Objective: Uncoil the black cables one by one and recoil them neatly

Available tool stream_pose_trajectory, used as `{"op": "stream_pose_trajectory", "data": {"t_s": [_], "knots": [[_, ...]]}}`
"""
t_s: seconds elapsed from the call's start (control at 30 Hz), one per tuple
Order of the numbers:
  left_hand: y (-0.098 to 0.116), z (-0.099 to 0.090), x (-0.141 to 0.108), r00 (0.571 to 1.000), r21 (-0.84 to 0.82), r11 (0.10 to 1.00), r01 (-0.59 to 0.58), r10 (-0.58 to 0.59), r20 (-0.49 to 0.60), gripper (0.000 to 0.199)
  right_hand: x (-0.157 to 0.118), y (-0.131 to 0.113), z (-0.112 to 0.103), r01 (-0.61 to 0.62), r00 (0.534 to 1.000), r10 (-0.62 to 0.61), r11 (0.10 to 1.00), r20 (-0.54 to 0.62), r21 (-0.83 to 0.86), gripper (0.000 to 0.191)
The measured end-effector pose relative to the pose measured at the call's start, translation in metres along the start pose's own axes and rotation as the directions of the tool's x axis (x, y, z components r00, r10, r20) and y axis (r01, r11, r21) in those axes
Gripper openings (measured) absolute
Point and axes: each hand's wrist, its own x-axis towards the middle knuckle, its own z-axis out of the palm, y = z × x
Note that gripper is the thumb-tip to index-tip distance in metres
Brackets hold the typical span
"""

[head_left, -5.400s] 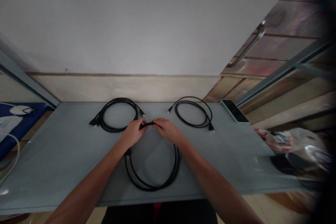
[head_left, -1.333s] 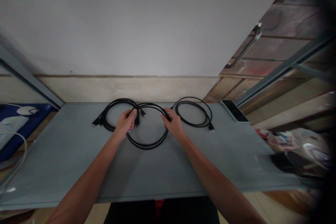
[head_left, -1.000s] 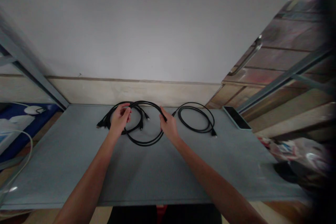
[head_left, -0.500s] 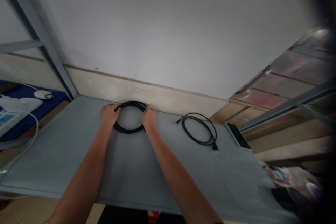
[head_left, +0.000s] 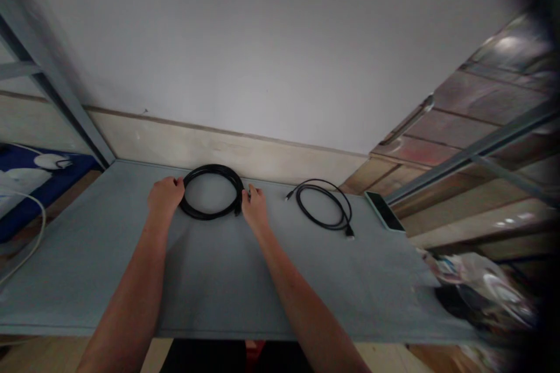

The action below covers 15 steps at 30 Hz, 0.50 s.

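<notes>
- Head view: a thick black cable coil (head_left: 212,192) lies flat on the grey worktop (head_left: 219,280), between the two hands.
- The left hand (head_left: 164,198) rests curled against the coil's left edge, fingers loosely bent on the strands; no firm grip shows.
- The right hand (head_left: 255,208) sits at the coil's right edge, fingertips touching it where the plugs seem to lie; whether it pinches anything I cannot tell.
- The coil looks light, limp and springy, so its loops would likely slacken; taking all strands together at opposite sides seems best.
- Well to the right of the right hand lies a thinner cable coil (head_left: 324,206), and beyond it a phone (head_left: 381,212).
</notes>
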Motion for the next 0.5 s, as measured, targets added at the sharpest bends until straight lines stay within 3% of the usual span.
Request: {"op": "stream_pose_trajectory", "data": {"t_s": [0.13, 0.3, 0.4, 0.5], "knots": [[-0.002, 0.001, 0.003, 0.998, 0.053, 0.997, -0.050, 0.047, 0.050, 0.051, -0.015, 0.010, 0.003, 0.100, 0.994, -0.102, 0.993, 0.026, 0.069, 0.037], [-0.006, 0.005, 0.007, 0.996, 0.074, 0.994, -0.084, 0.084, 0.005, 0.046, -0.015, 0.023, -0.003, 0.185, 0.980, -0.190, 0.980, 0.063, 0.069, 0.044], [-0.010, 0.005, 0.007, 0.997, 0.028, 0.998, -0.061, 0.062, -0.045, 0.045, -0.001, 0.051, -0.033, 0.218, 0.976, -0.218, 0.976, -0.017, 0.010, 0.043], [-0.009, 0.002, 0.005, 0.986, -0.012, 0.998, -0.055, 0.052, -0.157, 0.044, 0.022, 0.093, -0.079, 0.182, 0.974, -0.205, 0.962, -0.099, -0.205, 0.043]]}}
